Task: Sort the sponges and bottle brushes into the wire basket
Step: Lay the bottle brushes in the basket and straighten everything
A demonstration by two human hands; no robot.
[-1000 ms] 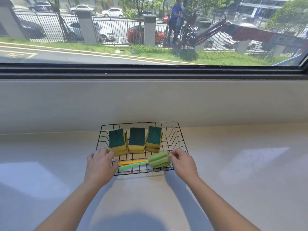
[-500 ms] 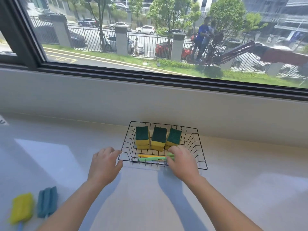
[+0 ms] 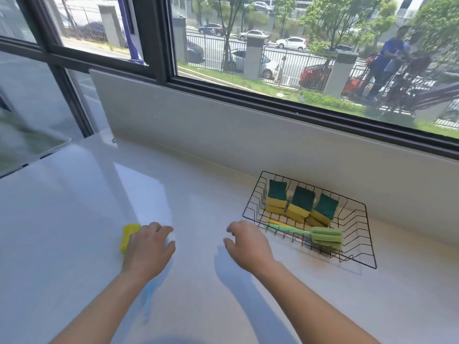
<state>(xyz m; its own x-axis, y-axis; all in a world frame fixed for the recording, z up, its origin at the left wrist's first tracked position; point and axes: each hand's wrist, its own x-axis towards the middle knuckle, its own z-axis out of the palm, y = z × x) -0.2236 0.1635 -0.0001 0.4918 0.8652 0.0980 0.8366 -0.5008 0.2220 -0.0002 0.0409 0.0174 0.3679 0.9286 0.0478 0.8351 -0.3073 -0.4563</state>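
Now the view has swung left, so the basket (image 3: pixel 357 259) sits at the right of the counter (image 3: pixel 74 244) instead of the middle, and the window corner shows at the far left. Half a second ago the yellow brush and a blue one lay alone at the lower left, clear of both hands. The left hand (image 3: pixel 146 249) has since crossed to them and lies palm down over that spot, with the yellow brush (image 3: pixel 129 235) poking out from under its left edge. A blurred blue handle (image 3: pixel 148 301) trails back from beneath the wrist. The fingers curl downward over the brush heads, but whether they have closed on anything I cannot tell, since the hand hides the contact.

The right hand (image 3: pixel 248 244), which was at the basket's front rim on the green brush, has pulled off it and hovers above the counter just left of the basket, fingers loosely spread and holding nothing.

Inside the basket, three green-topped yellow sponges (image 3: pixel 301 206) stand in a row along the back, as before. The green brush (image 3: pixel 325 238) lies along the front, foam head to the right, handle pointing left, and a thin yellow handle (image 3: pixel 277 222) lies just behind it.
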